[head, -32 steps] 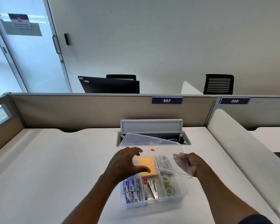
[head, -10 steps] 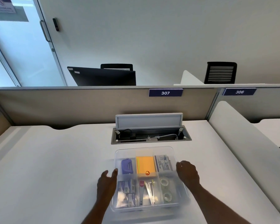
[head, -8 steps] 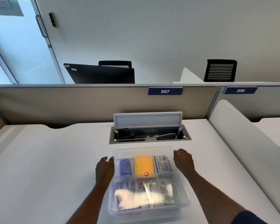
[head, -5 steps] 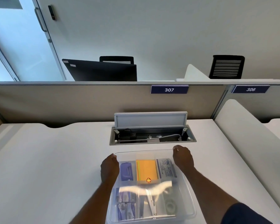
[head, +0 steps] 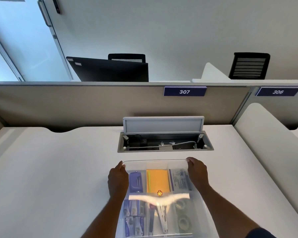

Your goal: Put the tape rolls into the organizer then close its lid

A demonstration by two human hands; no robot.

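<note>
Head view: the left hand [head: 118,180] lies flat against the left side of the clear organizer [head: 162,200], fingers curled over its far left corner, while the right hand [head: 197,172] grips the far right corner the same way, neither hand pinching anything loose. Between them the transparent lid [head: 159,164] sits down over the organizer, a bright glare band across its middle. Through the lid, two tape rolls [head: 183,213] lie in the near right compartment, one behind the other. Other compartments hold a blue stapler [head: 136,182], an orange pad [head: 157,181], a printed packet [head: 179,180], small blue boxes [head: 133,215] and metal tools [head: 159,215]. The organizer rests on the white counter [head: 50,177], near its front edge. Beyond it an open cable hatch [head: 164,141] is set into the counter, and a beige partition [head: 76,103] behind carries signs reading 307 [head: 184,91] and 306 [head: 277,91].
</note>
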